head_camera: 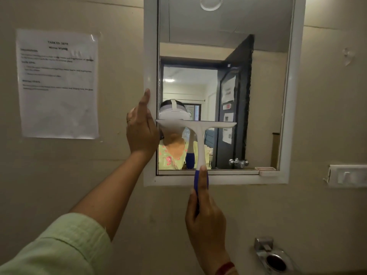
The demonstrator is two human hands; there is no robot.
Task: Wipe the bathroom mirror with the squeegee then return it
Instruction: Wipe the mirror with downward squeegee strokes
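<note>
The bathroom mirror (258, 96) hangs on the wall in a white frame (150, 56). A white squeegee (200, 135) with a blue handle lies flat against the glass, its blade level across the lower left part of the mirror. My right hand (206, 215) grips the blue handle below the frame, thumb stretched up along it. My left hand (142, 130) rests on the frame's left side with the forefinger pointing up; its other fingers are hidden behind the hand.
A printed task sheet (58, 84) is taped to the beige wall at the left. A white switch plate (348, 175) sits right of the mirror, and a metal holder (274, 257) juts from the wall at the lower right. A small tray (267, 171) sits on the frame's lower ledge.
</note>
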